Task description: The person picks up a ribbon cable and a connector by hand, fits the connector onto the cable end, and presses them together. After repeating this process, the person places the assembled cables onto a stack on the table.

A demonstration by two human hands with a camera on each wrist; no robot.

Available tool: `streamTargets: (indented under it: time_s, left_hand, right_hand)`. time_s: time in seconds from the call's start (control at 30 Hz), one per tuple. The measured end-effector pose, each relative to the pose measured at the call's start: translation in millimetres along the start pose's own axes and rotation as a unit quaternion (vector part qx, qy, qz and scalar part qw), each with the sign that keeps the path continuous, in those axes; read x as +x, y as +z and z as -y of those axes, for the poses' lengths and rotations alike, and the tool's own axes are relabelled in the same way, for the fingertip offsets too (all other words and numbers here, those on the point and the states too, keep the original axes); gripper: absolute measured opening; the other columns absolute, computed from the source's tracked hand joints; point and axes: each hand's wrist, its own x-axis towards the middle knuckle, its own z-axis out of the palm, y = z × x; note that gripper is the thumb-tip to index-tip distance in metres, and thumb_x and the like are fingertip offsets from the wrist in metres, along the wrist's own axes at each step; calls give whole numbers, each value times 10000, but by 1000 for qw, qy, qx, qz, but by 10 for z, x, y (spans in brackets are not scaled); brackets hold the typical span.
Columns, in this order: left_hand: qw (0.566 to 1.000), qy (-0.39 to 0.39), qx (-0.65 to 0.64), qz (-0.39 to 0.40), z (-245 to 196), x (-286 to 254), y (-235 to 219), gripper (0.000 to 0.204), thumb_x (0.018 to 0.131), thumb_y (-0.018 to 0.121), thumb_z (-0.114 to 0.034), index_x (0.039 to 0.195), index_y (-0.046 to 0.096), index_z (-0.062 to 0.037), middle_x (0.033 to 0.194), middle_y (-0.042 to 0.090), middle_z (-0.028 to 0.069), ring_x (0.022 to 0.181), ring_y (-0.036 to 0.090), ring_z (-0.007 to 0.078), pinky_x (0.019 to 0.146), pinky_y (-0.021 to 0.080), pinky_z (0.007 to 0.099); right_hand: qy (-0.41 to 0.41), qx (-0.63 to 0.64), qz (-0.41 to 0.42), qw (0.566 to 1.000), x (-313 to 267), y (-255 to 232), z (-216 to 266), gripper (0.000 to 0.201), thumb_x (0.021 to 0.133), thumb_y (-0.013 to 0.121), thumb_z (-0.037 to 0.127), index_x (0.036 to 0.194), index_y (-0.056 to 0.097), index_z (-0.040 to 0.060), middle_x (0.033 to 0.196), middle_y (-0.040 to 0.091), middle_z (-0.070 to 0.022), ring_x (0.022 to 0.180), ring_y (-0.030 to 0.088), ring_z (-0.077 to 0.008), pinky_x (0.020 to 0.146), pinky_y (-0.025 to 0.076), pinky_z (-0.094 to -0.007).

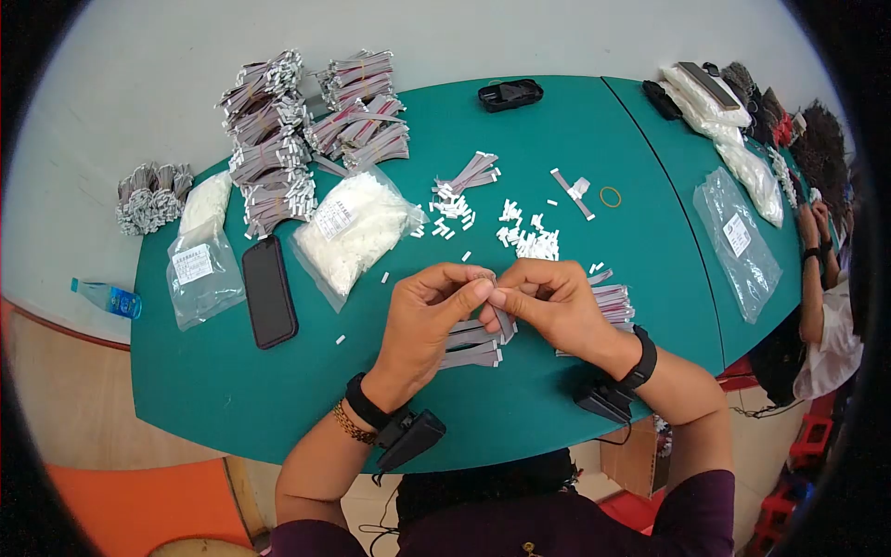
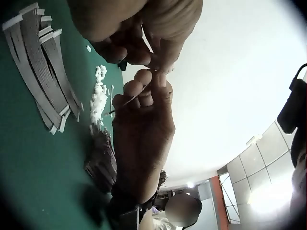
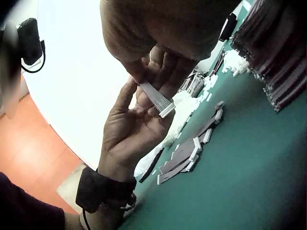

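Note:
Both hands meet over the middle of the green table [image 1: 278, 390]. My left hand [image 1: 473, 283] and right hand [image 1: 506, 295] each pinch the same short grey ribbon cable [image 3: 157, 99], which ends in a white connector [image 3: 166, 110]. The cable's lower end hangs between the palms [image 1: 504, 325]. In the left wrist view the cable [image 2: 127, 101] shows only edge-on, as a thin line between the fingertips. Under the hands lies a small pile of like cables [image 1: 469, 345]. A neater stack [image 1: 613, 302] sits by the right wrist.
Loose white connectors [image 1: 529, 241] lie beyond the hands, a bag of them [image 1: 357, 232] and a black phone [image 1: 269, 290] to the left. Cable bundles [image 1: 278, 139] fill the far left. A rubber band [image 1: 610, 196], plastic bags [image 1: 738, 241] and another person [image 1: 826, 306] are on the right.

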Motion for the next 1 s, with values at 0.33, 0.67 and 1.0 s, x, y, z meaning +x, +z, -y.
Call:
streamTargets:
  time_s: [0.33, 0.67, 1.0]
  left_hand:
    - [999, 17, 38, -13, -6, 13, -3, 106, 850, 607, -61, 919, 611, 20, 722, 617, 67, 647, 600, 114, 614, 488, 231]
    - [996, 45, 70, -19, 12, 14, 29, 79, 857, 589, -43, 914, 593, 12, 724, 615, 66, 639, 601, 114, 604, 489, 228]
    - [994, 50, 93, -16, 6, 1, 17, 132, 848, 605, -42, 959, 617, 27, 764, 634, 77, 655, 609, 111, 616, 491, 220]
  right_hand:
    - [8, 22, -10, 1000, 7, 11, 12, 114, 894, 554, 83, 864, 594, -20, 778, 649, -66, 697, 606, -91, 602, 475, -209]
    - [23, 31, -11, 999, 5, 14, 20, 109, 893, 558, 85, 862, 593, -13, 776, 644, -59, 698, 605, -89, 611, 477, -211]
    - [20, 3, -5, 1000, 5, 8, 32, 113, 897, 549, 84, 852, 590, -12, 763, 643, -52, 696, 599, -79, 611, 471, -209]
